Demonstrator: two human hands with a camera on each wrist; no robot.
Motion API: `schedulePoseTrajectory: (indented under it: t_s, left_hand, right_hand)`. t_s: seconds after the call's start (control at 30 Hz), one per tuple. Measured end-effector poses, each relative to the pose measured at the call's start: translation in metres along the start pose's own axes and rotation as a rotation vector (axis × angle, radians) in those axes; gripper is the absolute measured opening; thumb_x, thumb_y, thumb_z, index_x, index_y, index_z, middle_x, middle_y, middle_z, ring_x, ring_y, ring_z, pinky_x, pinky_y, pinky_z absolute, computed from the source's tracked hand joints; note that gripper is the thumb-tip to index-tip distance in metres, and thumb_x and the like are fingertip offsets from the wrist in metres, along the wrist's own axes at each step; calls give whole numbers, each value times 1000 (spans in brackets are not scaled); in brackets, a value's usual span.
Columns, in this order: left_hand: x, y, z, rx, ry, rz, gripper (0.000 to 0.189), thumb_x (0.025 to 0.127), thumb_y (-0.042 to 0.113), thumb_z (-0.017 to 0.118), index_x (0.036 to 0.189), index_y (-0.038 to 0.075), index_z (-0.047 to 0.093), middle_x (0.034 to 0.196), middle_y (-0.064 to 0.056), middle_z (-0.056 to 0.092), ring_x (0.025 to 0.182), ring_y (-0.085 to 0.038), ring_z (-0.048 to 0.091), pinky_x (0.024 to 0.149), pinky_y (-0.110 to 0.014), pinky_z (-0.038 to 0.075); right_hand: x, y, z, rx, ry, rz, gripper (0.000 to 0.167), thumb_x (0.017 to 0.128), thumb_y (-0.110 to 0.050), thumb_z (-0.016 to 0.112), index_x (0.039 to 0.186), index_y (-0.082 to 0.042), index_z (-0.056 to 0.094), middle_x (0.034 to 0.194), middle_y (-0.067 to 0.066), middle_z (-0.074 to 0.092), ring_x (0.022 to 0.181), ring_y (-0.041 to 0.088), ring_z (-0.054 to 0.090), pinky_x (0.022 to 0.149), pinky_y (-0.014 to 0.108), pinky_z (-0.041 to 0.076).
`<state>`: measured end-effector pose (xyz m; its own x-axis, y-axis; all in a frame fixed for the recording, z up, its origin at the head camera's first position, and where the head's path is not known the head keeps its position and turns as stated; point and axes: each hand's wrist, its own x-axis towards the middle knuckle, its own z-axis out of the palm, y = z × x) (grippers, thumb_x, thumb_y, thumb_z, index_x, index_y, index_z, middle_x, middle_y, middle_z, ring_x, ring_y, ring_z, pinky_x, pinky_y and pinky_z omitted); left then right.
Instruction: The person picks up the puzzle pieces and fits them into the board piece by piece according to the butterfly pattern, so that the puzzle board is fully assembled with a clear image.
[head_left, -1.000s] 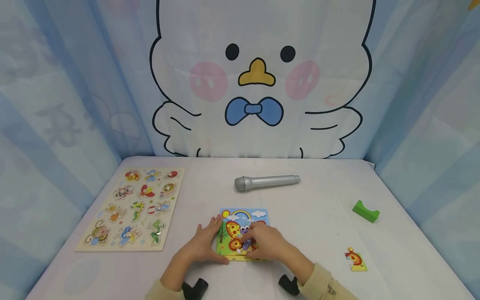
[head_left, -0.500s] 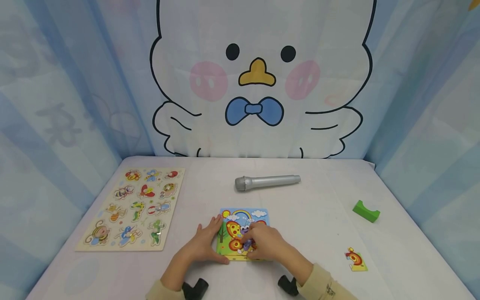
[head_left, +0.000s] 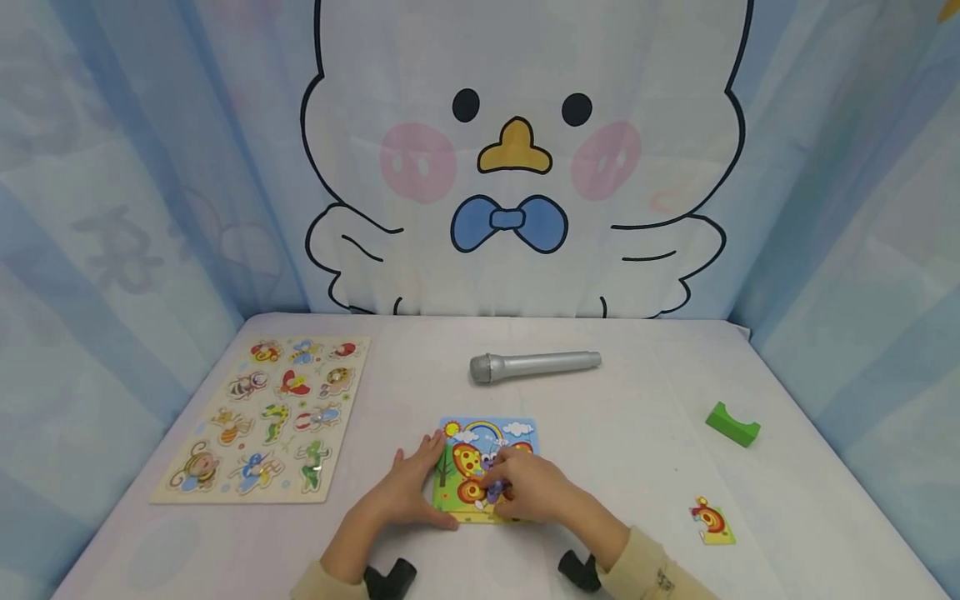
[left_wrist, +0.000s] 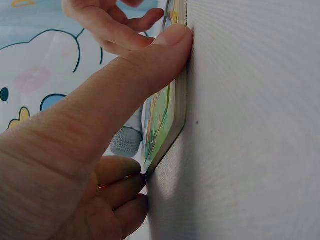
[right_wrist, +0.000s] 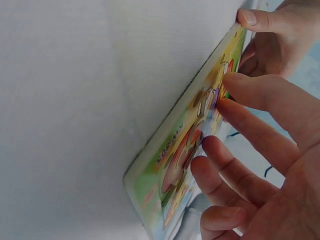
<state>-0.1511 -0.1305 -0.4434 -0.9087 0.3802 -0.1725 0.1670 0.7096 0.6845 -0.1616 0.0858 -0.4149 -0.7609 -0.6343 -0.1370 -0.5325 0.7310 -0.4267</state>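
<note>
A butterfly jigsaw puzzle board (head_left: 450, 496) lies on the white table in front of me, printed with a sun, rainbow and clouds. My left hand (head_left: 408, 487) rests against its left side, the long fingers along the left edge and the extended thumb (left_wrist: 172, 37) on the near edge. Over the board's right half is my right hand (head_left: 536, 483); its thumb and index fingertip (right_wrist: 227, 104) pinch a purple butterfly-body puzzle piece (head_left: 495, 489). The other right fingers hover over or touch the board, partly hiding it. A loose puzzle piece (head_left: 712, 523) with a red-orange wing lies to the right.
A wooden peg puzzle (head_left: 266, 421) with several insect figures lies at the left. Behind the board is a grey toy microphone (head_left: 535, 365). A green block (head_left: 732, 425) with a curved notch stands at the right. A printed curtain (head_left: 517, 267) backs the table.
</note>
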Motion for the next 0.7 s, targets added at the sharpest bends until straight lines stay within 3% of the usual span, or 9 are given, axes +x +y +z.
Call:
schedulePoseTrajectory:
  t_s: [0.3,0.7]
  left_hand:
    - [0,-2,3,8,11,4,114,55,37,86,142,-2,23,150,-17,16,137,-34,11,107,-58,0]
    - [0,0,2,11,18,2,114,55,35,86,142,-4,23,149,-18,16,137,-35,12,107,-59,0]
  right_hand:
    - [-12,17,-6,149,63,-89,33,73,-14,72,106,-13,70,96,-2,60,85,13,54,74,27,47]
    - [-48,41,-21,214,158,-10,29,75,-13,73,103,-9,68,94,-2,60,76,14,50,61,25,43]
